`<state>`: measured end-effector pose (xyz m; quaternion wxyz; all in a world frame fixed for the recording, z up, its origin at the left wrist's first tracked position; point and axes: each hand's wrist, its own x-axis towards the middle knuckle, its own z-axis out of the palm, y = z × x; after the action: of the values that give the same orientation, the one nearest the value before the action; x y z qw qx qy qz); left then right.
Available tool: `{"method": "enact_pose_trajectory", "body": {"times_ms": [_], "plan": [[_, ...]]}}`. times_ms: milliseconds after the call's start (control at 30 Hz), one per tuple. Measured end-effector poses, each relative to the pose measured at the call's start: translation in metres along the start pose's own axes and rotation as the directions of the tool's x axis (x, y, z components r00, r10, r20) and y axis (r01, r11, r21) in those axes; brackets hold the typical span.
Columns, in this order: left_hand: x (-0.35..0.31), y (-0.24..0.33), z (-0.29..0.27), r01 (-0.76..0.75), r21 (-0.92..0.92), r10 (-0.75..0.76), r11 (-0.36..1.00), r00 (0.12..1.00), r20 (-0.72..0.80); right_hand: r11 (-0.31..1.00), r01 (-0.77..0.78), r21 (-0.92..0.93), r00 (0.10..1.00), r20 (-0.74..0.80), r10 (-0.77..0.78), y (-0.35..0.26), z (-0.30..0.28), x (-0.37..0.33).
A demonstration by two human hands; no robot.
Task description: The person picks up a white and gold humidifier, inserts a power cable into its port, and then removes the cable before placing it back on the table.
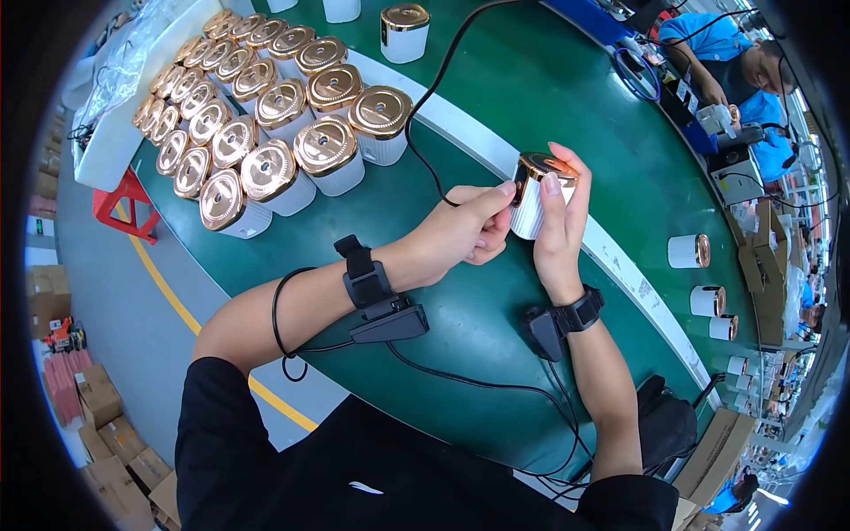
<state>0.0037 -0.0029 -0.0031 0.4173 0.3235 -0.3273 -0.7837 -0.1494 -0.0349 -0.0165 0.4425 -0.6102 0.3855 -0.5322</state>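
Note:
My right hand grips a white ribbed housing with a shiny gold top, holding it tilted above the green work table. My left hand is pinched closed against the near left side of that housing, by a dark patch on its gold band. A black cable hangs down from the top of the view and runs into my left fist. Its end is hidden by the fingers. Black straps with small black boxes are on both my wrists.
Rows of similar gold-topped housings stand at the left. A white rail crosses the green table. Beyond it, a single housing stands, and others lie at the right. Wrist cables trail near me. A co-worker sits far right.

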Motion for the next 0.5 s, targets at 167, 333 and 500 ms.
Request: {"method": "enact_pose_trajectory", "body": {"times_ms": [167,333,500], "plan": [[-0.001,0.003,0.004,0.070,0.032,-0.071,0.997,0.997,0.041,0.986,-0.129,0.103,0.992,0.005,0.129,-0.001,-0.008,-0.001],[-0.002,0.006,0.005,0.126,-0.001,-0.125,0.992,0.989,0.076,0.979,-0.204,-0.025,0.978,-0.048,0.202,-0.022,-0.003,0.000],[-0.003,0.005,0.003,0.129,-0.024,-0.127,0.991,0.989,0.070,0.956,-0.274,-0.102,0.961,-0.053,0.270,-0.021,-0.004,0.000]]}}
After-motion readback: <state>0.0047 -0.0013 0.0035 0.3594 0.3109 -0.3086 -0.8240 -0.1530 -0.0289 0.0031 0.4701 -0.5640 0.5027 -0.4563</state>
